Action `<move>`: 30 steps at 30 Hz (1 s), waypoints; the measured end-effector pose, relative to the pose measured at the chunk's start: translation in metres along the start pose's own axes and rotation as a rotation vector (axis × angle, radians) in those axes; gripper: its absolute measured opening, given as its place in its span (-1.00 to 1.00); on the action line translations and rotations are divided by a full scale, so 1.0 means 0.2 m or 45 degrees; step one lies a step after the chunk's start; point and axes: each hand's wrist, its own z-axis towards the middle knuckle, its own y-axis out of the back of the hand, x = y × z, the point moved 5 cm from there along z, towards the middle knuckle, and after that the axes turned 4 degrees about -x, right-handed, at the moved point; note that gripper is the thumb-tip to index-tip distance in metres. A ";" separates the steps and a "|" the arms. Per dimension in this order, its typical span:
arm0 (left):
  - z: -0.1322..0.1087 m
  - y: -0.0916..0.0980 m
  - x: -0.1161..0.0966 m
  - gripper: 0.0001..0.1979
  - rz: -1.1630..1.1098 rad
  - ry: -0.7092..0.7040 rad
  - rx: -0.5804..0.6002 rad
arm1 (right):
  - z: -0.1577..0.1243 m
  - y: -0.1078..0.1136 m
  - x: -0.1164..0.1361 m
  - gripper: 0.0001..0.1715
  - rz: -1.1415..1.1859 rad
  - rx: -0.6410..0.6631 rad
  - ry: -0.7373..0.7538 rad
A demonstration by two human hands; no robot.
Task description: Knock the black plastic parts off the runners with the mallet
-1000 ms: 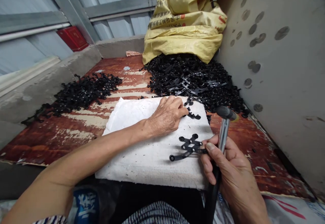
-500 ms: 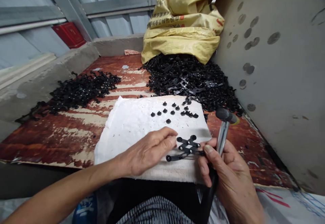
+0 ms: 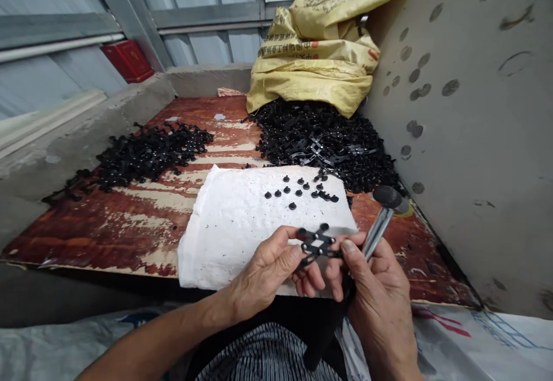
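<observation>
A small black scissor-type linkage (image 3: 318, 244) with shiny rivets is held up between both hands over the white cloth (image 3: 224, 225). My left hand (image 3: 272, 268) pinches its left end between thumb and fingers. My right hand (image 3: 374, 289) grips its right end with thumb and forefinger. That same hand also keeps a mallet (image 3: 380, 225) tucked in its palm; the dark head points up and away, and the black handle runs down toward my lap. Beyond the linkage, several small black round pieces with pegs (image 3: 292, 206) stand on the cloth.
A large heap of black linkages (image 3: 319, 139) spills from a yellow woven sack (image 3: 315, 70) at the back. Another pile of black parts (image 3: 151, 153) lies on the left of the worn red board (image 3: 129, 237). A pale spotted panel (image 3: 466, 150) stands at the right; a red box (image 3: 127, 61) sits back left.
My left hand has moved right and closed on the linkage's left end. The linkage has been lifted a little and its lower arm folded in. The mallet has tilted further right.
</observation>
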 end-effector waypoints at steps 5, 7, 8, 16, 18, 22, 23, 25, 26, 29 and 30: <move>-0.02 0.05 -0.01 -0.65 -0.033 -0.137 -0.093 | -0.03 -0.07 -0.04 -0.68 -0.062 0.117 -0.059; -0.03 0.07 -0.02 -0.65 0.046 -0.135 -0.064 | -0.04 -0.10 -0.08 -0.66 -0.082 0.172 -0.117; -0.04 0.08 -0.03 -0.64 0.095 -0.115 -0.054 | -0.05 -0.11 -0.10 -0.66 -0.090 0.189 -0.138; -0.05 0.24 -0.15 -0.52 0.306 0.006 -0.328 | -0.06 -0.16 -0.16 -0.64 -0.250 0.132 -0.130; -0.03 0.25 -0.17 -0.52 0.245 0.000 -0.404 | -0.07 -0.18 -0.17 -0.64 -0.281 0.156 -0.157; 0.00 0.26 -0.16 -0.53 0.142 0.090 -0.475 | -0.10 -0.22 -0.19 -0.60 -0.309 0.265 -0.281; 0.01 0.27 -0.15 -0.54 0.138 0.108 -0.472 | -0.11 -0.23 -0.19 -0.58 -0.308 0.270 -0.306; 0.02 0.27 -0.16 -0.59 0.152 0.115 -0.461 | -0.12 -0.24 -0.20 -0.56 -0.304 0.269 -0.348; 0.02 0.28 -0.16 -0.63 0.172 0.113 -0.459 | -0.12 -0.24 -0.21 -0.56 -0.302 0.293 -0.374; 0.04 0.34 -0.18 -0.72 0.269 0.135 -0.504 | -0.10 -0.25 -0.21 -0.53 -0.268 0.421 -0.416; 0.04 0.36 -0.19 -0.74 0.301 0.146 -0.523 | -0.09 -0.25 -0.20 -0.53 -0.241 0.427 -0.405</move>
